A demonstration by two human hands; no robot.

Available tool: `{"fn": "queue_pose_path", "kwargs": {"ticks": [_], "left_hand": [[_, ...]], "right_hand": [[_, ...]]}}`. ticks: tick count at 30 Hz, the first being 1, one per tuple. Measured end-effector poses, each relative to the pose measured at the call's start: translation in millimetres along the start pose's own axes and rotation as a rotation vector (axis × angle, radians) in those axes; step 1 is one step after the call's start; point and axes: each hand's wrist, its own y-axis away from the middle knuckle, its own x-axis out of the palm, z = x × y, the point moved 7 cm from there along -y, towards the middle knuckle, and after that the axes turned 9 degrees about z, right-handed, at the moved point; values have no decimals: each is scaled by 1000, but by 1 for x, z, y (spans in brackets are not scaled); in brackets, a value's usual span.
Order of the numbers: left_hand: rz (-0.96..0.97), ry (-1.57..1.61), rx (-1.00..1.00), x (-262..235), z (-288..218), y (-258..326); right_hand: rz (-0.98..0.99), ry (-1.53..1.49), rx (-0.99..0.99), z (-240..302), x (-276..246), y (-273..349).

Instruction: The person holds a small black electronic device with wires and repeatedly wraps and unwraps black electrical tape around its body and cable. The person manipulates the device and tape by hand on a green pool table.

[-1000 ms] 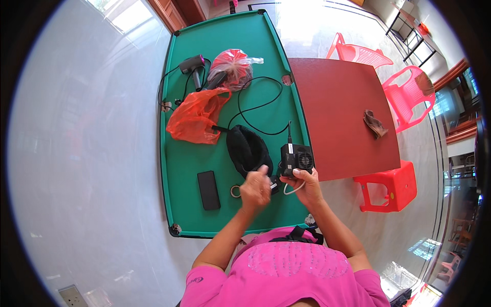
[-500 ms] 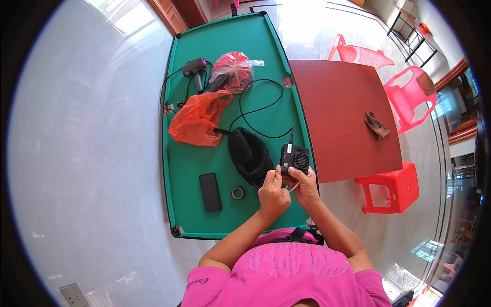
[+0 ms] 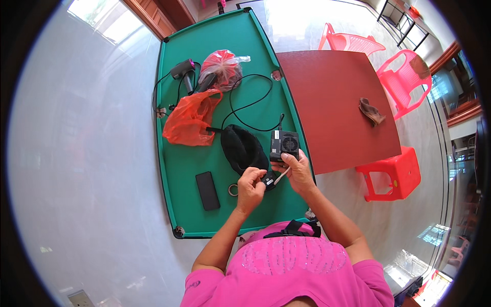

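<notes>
My right hand (image 3: 300, 175) grips a black box-shaped device (image 3: 276, 147) with a round fan grille, thumb on its near edge. A black cable (image 3: 249, 126) runs from the device's far end over the green felt. Below the device, a thin pale stick or cord (image 3: 282, 176) slants from my right fingers toward my left hand. My left hand (image 3: 250, 188) is closed, fingertips pinching a small black piece (image 3: 269, 179) with a white label; its exact kind is unclear. Just beyond lies a soft black pouch (image 3: 240, 148), opening upward.
On the green pool table (image 3: 204, 227) lie a black phone-like slab (image 3: 207, 191), a tape roll (image 3: 233, 190), an orange plastic bag (image 3: 190, 120), a hair dryer (image 3: 183, 69) and a clear bag with something red (image 3: 221, 69). A reddish-brown table (image 3: 332, 117) adjoins, holding a brown cloth (image 3: 372, 112). Pink chairs (image 3: 406, 79) and a red stool (image 3: 394, 171) stand right.
My left hand has drawn away from the device, toward me and to the left. A small labelled black piece now shows at its fingertips. The whole view has shifted slightly.
</notes>
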Motion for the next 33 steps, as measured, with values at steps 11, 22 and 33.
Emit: {"fn": "queue_pose_path", "kwargs": {"ticks": [11, 22, 33], "left_hand": [[191, 769, -523, 26, 16, -38], [138, 1122, -661, 28, 26, -59], [93, 1344, -615, 26, 36, -63]], "right_hand": [[156, 10, 5, 14, 12, -1], [197, 546, 48, 37, -7, -22], [-85, 1208, -269, 19, -56, 2]]}}
